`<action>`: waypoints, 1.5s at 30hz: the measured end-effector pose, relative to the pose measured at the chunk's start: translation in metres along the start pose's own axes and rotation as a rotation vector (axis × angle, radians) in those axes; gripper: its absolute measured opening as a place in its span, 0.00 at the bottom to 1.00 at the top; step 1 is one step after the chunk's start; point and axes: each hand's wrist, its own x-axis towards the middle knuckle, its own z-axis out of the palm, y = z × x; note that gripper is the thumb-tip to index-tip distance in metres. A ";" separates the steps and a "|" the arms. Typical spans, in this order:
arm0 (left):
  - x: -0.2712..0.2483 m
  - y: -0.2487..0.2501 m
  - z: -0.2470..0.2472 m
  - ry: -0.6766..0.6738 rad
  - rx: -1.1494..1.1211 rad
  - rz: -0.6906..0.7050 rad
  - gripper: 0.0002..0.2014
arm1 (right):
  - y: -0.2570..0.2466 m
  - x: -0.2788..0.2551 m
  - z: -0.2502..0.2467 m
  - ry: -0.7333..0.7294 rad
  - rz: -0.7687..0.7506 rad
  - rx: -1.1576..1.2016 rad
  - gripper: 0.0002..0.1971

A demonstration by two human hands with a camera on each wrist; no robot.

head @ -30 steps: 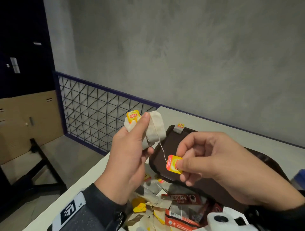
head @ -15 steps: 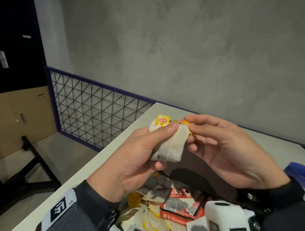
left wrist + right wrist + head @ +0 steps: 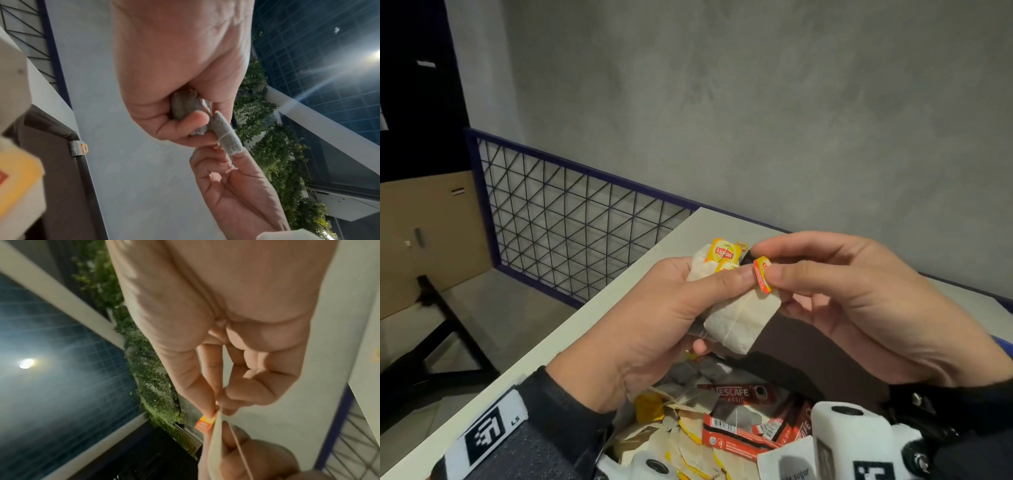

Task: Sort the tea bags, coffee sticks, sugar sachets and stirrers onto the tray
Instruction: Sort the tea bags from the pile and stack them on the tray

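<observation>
We are gathering Lipton tea bags (image 3: 739, 317) in our left hand (image 3: 654, 329), above the brown tray (image 3: 808, 346); our right hand (image 3: 859, 301) is pinching one tag (image 3: 762, 274). Next, we judge, laying them down together.

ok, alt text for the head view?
Left hand grips a bunch of tea bags above a brown tray, while the right hand pinches one yellow tag. Below lie loose tea bags and red coffee sticks.

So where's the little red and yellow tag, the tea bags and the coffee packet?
tag (image 3: 762, 274), head view, its red face
tea bags (image 3: 739, 318), head view, paper pouch
coffee packet (image 3: 736, 394), head view, printed front
</observation>
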 end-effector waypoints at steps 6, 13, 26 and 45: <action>0.002 -0.003 -0.001 0.009 0.016 0.007 0.15 | -0.003 -0.005 0.000 -0.076 -0.046 -0.215 0.15; 0.004 -0.001 0.000 0.090 -0.032 0.014 0.17 | -0.003 -0.004 -0.003 -0.008 -0.044 -0.189 0.07; 0.002 -0.002 -0.002 0.025 0.118 0.047 0.06 | -0.003 -0.002 -0.008 0.085 -0.063 -0.098 0.06; 0.004 -0.003 -0.004 0.069 0.177 0.033 0.04 | 0.003 -0.001 -0.007 0.072 -0.145 -0.415 0.05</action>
